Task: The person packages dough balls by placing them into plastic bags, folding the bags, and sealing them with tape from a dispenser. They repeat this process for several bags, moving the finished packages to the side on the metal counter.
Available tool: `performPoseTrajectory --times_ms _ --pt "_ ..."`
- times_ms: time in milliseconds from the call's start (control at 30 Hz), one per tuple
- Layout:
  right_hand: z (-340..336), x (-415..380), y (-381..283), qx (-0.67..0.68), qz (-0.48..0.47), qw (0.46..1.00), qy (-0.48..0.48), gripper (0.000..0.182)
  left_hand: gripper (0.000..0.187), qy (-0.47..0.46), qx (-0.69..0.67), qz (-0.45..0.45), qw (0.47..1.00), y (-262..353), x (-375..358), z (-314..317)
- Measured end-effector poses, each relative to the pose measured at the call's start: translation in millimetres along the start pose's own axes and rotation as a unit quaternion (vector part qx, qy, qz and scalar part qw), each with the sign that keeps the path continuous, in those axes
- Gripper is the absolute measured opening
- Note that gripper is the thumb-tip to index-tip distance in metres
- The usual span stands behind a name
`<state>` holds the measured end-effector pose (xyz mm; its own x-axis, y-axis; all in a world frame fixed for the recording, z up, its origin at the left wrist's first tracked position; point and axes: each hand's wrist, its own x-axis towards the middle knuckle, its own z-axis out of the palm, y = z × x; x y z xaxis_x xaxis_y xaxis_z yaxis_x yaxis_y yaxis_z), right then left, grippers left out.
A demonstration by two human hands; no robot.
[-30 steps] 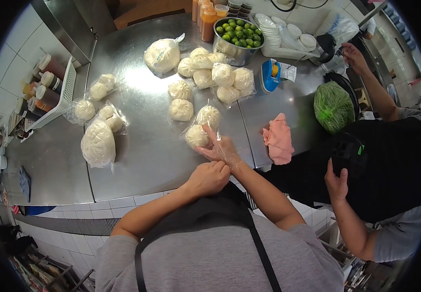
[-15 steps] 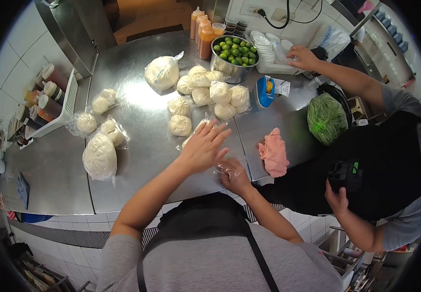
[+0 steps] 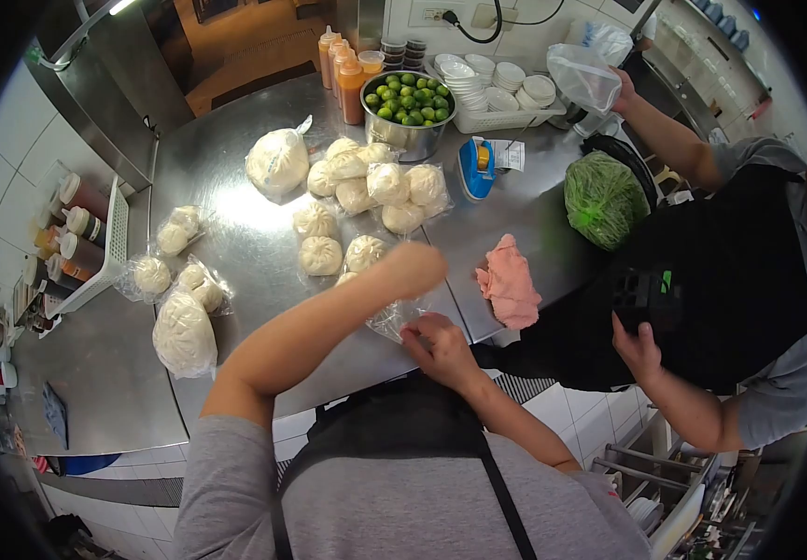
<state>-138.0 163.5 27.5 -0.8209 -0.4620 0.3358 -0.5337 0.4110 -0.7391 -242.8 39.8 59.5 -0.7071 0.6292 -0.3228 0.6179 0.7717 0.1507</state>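
Observation:
My right hand (image 3: 441,351) is near the counter's front edge, its fingers pinched on a crinkled clear plastic bag (image 3: 387,322). Just above that bag is my left hand (image 3: 419,269), turned so that its fingers are hidden and slightly blurred. Beyond my left forearm lie two bagged steamed buns (image 3: 364,253), partly covered by it. More buns in clear bags (image 3: 319,255) lie farther up the counter, with another bagged cluster (image 3: 403,187) to their right. A large bagged bun (image 3: 184,331) sits on the left.
A pot of green limes (image 3: 411,103) stands at the back beside orange squeeze bottles (image 3: 351,91). To the right are a blue tape dispenser (image 3: 474,171), a pink cloth (image 3: 510,283) and bagged greens (image 3: 606,199). A co-worker (image 3: 730,280) stands close, holding a clear plastic container (image 3: 583,77).
My left hand has turned over, and its spread fingers no longer show. The plastic bag now extends left from my right hand. The co-worker's far hand has lifted a clear container. The view has shifted.

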Motion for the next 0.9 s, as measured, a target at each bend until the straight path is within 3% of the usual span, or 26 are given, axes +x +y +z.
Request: performPoseTrajectory --times_ms 67,133,200,233,300,433,500,533,567,600,633,667,700,733,800,833,900 --pt "-12.9 6.7 -0.8 0.006 0.004 1.000 0.013 0.007 0.012 0.173 0.005 -0.026 0.985 -20.4 -21.6 -13.2" --pt "-29.5 16.3 -6.0 0.014 0.005 1.000 0.024 0.007 0.013 0.153 -0.039 -0.075 0.985 -31.4 -47.0 -33.5" --pt "-48.9 32.7 -18.6 -0.027 -0.077 0.993 0.087 0.008 0.017 0.153 -0.062 -0.166 0.972 -30.7 -72.7 -54.2" --pt "-59.2 43.0 -26.2 -0.027 -0.080 0.993 0.087 0.008 0.017 0.155 -0.061 -0.168 0.972 -30.2 -88.0 -65.8" --pt "-77.1 63.7 -36.4 -0.202 -0.146 0.957 0.147 0.009 0.029 0.235 -0.038 -0.212 0.948 -29.8 -116.4 -83.9" --pt "-94.3 88.4 -30.0 -0.104 -0.137 0.983 0.059 0.010 0.037 0.323 -0.030 -0.155 0.933 -29.1 -148.8 -76.6" --pt "-101.3 95.7 -31.3 -0.080 -0.150 0.985 0.003 0.008 0.029 0.366 -0.146 -0.098 0.914 -36.9 -158.5 -63.3" --pt "-103.0 99.7 -29.5 -0.076 -0.152 0.985 -0.002 0.008 0.038 0.282 -0.234 -0.111 0.924 -40.6 -168.3 -69.9" --pt "-104.7 104.7 -27.7 0.005 -0.121 0.993 -0.015 0.008 0.038 0.283 -0.234 -0.117 0.923 -45.0 -167.0 -63.7" --pt "-104.9 109.9 -27.2 0.084 -0.089 0.992 -0.026 0.007 0.056 0.376 -0.390 -0.048 0.840 -52.0 -159.6 -49.0" --pt "-101.6 115.2 -26.0 0.086 -0.092 0.992 -0.028 0.007 0.076 0.452 -0.526 0.025 0.720 -60.0 -149.6 -29.4" --pt "-95.9 120.0 -22.7 0.111 -0.076 0.990 -0.041 0.007 0.099 0.385 -0.561 0.022 0.733 -74.1 -132.8 3.4" --pt "-90.9 122.3 -19.2 0.135 -0.060 0.987 -0.054 0.006 0.101 0.321 -0.607 -0.002 0.727 -69.6 -117.7 28.0" --pt "-87.0 122.1 -14.7 0.134 -0.062 0.988 -0.052 0.006 0.083 0.264 -0.655 0.023 0.707 -63.3 -100.4 52.2" --pt "-79.0 120.3 -4.7 0.197 0.090 0.973 -0.086 0.015 0.052 0.233 -0.710 -0.030 0.663 -24.1 -95.6 50.1" --pt "-73.9 117.3 -3.4 0.195 0.094 0.972 -0.086 0.015 0.052 0.231 -0.713 -0.029 0.661 -23.2 -88.4 58.5" --pt "-60.3 102.0 -2.4 0.353 0.109 0.928 0.058 0.035 0.030 0.258 -0.827 -0.065 0.494 -21.4 -76.2 85.6"
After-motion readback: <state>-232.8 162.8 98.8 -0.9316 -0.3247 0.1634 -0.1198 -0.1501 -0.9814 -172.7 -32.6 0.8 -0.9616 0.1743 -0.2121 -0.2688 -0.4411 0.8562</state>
